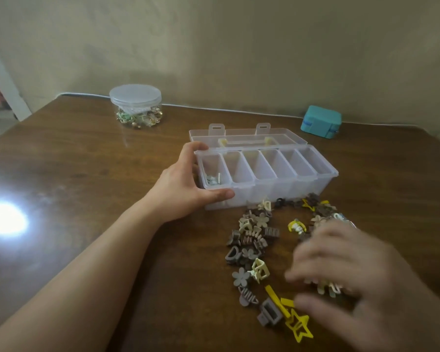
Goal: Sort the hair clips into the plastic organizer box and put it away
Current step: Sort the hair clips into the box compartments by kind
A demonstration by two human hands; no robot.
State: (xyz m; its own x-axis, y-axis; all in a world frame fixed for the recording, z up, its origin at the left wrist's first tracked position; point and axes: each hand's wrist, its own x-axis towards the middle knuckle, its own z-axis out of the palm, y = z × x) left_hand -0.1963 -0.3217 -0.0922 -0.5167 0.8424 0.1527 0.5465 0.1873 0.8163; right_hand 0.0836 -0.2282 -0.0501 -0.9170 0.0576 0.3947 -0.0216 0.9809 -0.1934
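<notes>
So the plastic organizer box (264, 174) sits open around the middle of the table (87, 174), a bit toward the far edge, lid flipped back flat behind it. The left hand (188, 184) is clamped on the box's left end, fingers over the top rim and thumb along the front wall, basically pinning it in place. Makes sense, because a thin clear box like that looks super light and I'd bet it skates on this glossy wood if you bump it. Only the leftmost compartment has anything in it, a few pale clips (214, 179), the other five look empty, so the sorting is barely started. The hair clips (254, 240) are scattered in a loose pile just in front of the box, running toward the near right side of the table: little claw clips, flower shapes, a yellow star clip (298, 326). They look like hard plastic, tiny and light, with springy jaws, so I'd pinch each one by the body or wings, not the teeth. The right hand (346, 275) is over the right part of the pile but it's motion-blurred, so I can't tell if it's gripping a clip or just spread out. Also a round jar (135, 105) at the far left and a teal case (320, 121) at the far right.
</notes>
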